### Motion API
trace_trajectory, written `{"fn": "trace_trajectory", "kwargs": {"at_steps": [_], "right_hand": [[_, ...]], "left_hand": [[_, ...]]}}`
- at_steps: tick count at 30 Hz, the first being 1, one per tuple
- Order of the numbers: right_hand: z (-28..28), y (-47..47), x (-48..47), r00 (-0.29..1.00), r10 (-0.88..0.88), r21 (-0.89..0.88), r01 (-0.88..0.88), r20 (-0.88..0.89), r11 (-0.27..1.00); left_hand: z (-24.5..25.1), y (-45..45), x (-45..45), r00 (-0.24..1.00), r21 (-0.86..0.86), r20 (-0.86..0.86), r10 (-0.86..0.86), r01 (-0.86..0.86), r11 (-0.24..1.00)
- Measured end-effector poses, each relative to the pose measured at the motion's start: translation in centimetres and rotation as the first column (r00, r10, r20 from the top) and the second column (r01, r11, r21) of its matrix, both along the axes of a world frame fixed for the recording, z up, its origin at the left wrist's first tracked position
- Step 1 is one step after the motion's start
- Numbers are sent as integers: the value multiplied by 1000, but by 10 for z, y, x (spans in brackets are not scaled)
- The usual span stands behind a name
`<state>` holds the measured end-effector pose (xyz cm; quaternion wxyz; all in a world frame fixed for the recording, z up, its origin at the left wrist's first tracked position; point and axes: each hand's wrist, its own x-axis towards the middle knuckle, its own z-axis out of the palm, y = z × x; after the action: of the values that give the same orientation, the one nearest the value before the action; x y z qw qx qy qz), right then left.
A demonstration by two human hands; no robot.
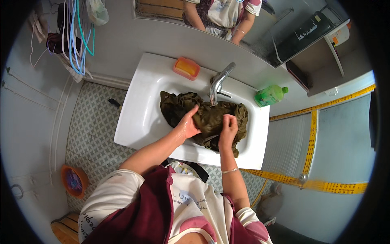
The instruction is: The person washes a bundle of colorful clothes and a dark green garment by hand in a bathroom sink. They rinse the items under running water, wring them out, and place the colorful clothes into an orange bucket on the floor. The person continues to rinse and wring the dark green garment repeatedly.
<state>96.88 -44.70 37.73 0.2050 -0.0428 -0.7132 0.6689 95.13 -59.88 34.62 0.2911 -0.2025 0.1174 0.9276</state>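
A wet, dark olive-brown garment [210, 120] lies bunched in the white sink [138, 122], partly under the chrome faucet [220, 82]. My left hand [188, 123] has its thumb raised and the fabric between thumb and fingers, at the middle of the cloth. My right hand [228, 129] pinches the cloth with curled fingers, a little to the right. Water glistens on my left hand and forearm. What lies beneath the garment, the drain included, is hidden.
An orange soap dish [186, 68] with yellow soap sits on the sink's back rim. A green plastic bottle [270, 95] stands at its right corner. Hangers [76, 39] hang at the upper left; an orange basin [74, 181] rests on the floor.
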Motion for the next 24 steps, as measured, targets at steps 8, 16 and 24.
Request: {"fn": "trace_trajectory", "kwargs": {"at_steps": [8,16,24], "right_hand": [[9,-22,-52,980,-175,669,67,95,741],[-46,-41,-18,977,215,427,-201,16,882],[-77,23,-100,933,136,592,-319,334,740]], "left_hand": [[-18,72,8,991,-274,22,129,-118,954],[-67,54,-3,979,137,-78,191,-179,974],[-49,82,-22,919,-810,-392,-37,-326,488]]}}
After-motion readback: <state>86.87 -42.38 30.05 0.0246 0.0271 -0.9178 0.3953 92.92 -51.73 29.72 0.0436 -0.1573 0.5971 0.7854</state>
